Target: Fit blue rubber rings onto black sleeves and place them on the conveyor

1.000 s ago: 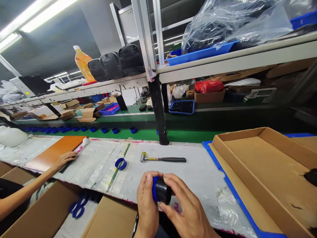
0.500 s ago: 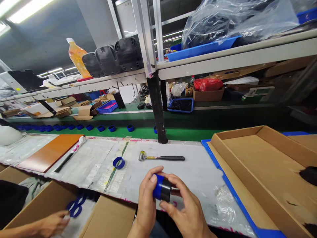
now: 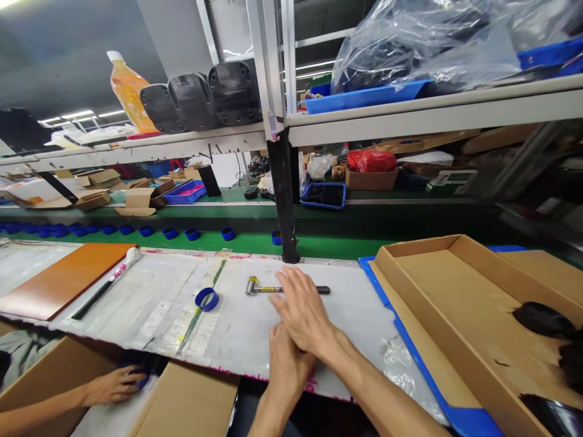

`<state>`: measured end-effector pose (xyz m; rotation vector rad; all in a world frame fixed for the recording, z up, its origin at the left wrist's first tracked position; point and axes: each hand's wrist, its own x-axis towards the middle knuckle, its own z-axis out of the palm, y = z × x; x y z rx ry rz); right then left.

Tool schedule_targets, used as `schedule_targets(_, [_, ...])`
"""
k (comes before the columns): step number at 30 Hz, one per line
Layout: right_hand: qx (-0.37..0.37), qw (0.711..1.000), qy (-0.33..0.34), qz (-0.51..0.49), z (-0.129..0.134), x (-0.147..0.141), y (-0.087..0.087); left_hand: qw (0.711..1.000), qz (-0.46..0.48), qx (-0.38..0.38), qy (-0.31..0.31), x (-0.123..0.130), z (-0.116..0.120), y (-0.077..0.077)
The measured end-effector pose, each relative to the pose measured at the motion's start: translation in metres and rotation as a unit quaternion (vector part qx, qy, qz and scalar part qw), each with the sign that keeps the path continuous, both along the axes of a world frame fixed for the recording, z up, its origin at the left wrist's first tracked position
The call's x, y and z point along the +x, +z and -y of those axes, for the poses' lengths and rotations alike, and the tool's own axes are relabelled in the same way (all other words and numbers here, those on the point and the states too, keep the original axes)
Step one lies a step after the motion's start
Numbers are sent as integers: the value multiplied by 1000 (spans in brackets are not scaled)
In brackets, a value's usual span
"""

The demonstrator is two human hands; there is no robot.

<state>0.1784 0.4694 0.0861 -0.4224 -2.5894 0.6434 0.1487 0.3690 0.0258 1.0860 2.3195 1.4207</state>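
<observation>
My left hand (image 3: 286,358) is low over the front part of the white-covered table, its fingers curled; the blue and black ring part is hidden from view. Across its top lies my right hand (image 3: 303,306), palm down with fingers stretched out toward the hammer. Behind the fingers rests the small hammer (image 3: 320,290), its head to the left and part of its handle covered by my fingers. A blue ring (image 3: 206,299) lies on the table (image 3: 246,328) to the left of both hands.
At the right, a cardboard tray (image 3: 437,315) holds black parts (image 3: 542,318). Blue rings (image 3: 192,234) line the green conveyor (image 3: 246,243) behind the table. A co-worker's hand (image 3: 113,385) reaches into a carton (image 3: 45,382) at lower left. An orange board (image 3: 68,279) lies at left.
My right hand has moved from the side of the ring part onto my left hand, and its fingers have straightened. The ring part is no longer visible. The view has shifted slightly.
</observation>
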Motion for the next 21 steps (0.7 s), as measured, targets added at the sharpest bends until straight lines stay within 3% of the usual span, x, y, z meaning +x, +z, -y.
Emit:
schedule_targets(4, [12, 997, 33, 72, 11, -22, -15, 999, 38, 26, -21, -4, 24, -4])
schedule_targets(7, [16, 994, 37, 101, 12, -20, -23, 999, 36, 20, 28, -5, 50, -5])
schedule_targets(10, [22, 991, 27, 129, 10, -16, -24, 995, -50, 37, 72, -4, 62, 3])
schedule_targets(15, [53, 984, 50, 164, 7, -17, -31, 968, -235, 51, -71, -5, 51, 8])
schedule_targets(21, [54, 981, 30, 182, 3, -23, -45, 966, -255, 33, -35, -6, 40, -5])
